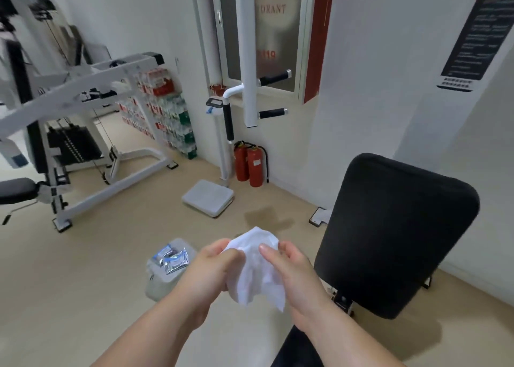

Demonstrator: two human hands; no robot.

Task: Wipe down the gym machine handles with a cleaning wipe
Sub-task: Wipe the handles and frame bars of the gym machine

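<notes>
A crumpled white cleaning wipe (254, 269) hangs between both hands low in the middle of the view. My left hand (211, 269) grips its left side, my right hand (292, 272) its right side, fingers over the front. Ahead, a white machine arm (249, 61) hangs down in front of a window. It carries an upper black handle (274, 77), a lower black handle (271, 113) and a vertical black handle (229, 123). Both hands are well short of these handles.
A translucent bin (160, 280) with wipe packets (172, 259) stands on the floor left of my hands. A black padded backrest (395, 233) is to the right. Two red fire extinguishers (250, 162), a floor scale (208, 197) and a white weight machine (83, 111) stand farther off.
</notes>
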